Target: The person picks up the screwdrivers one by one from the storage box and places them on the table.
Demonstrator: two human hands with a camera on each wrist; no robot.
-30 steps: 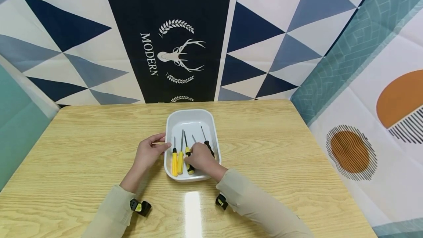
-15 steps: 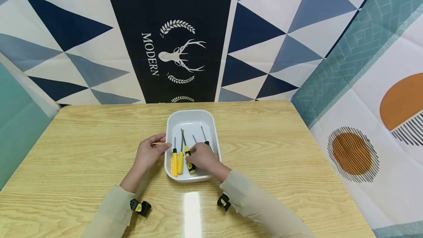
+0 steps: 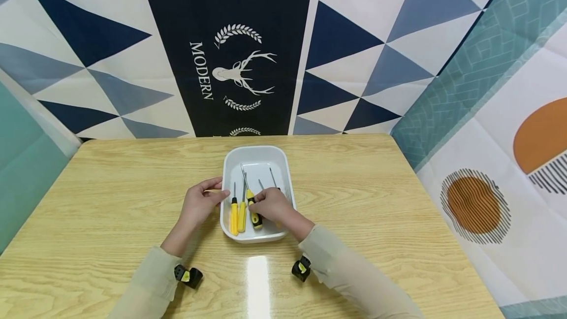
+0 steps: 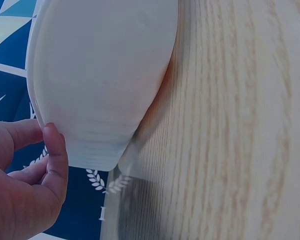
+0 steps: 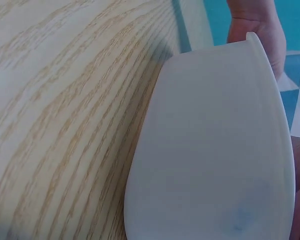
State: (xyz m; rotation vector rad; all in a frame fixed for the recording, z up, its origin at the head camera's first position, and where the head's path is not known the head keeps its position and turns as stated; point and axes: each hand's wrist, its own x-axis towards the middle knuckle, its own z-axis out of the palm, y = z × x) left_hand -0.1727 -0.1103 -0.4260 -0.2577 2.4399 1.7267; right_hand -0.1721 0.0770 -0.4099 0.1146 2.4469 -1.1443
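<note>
A white plastic tray (image 3: 254,148) with several screwdrivers in it stands on the table. My left hand (image 3: 201,203) pinches its left rim between thumb and fingers, as the left wrist view also shows on the tray wall (image 4: 105,75). Inside the tray, my right hand (image 3: 273,206) pinches the handle of a yellow-and-black screwdriver (image 3: 254,216), whose shaft slants up and left across its neighbour. To the left lie a yellow screwdriver (image 3: 241,218) and a yellow one with a black collar (image 3: 234,218). Two thin shafts, one a screwdriver (image 3: 272,177), show beyond my right hand, their handles mostly hidden.
The wooden table (image 3: 345,186) extends around the tray, with its far edge just behind it. A patterned cloth (image 3: 248,4) hangs at the back, and another printed cloth (image 3: 469,161) is on the right. Each wrist carries a small black camera (image 3: 189,276).
The yellow-and-black screwdriver has turned, its tip swinging left over the neighbouring shaft and its handle shifting slightly. My right hand has moved slightly right and up; the left hand stays at the rim.
</note>
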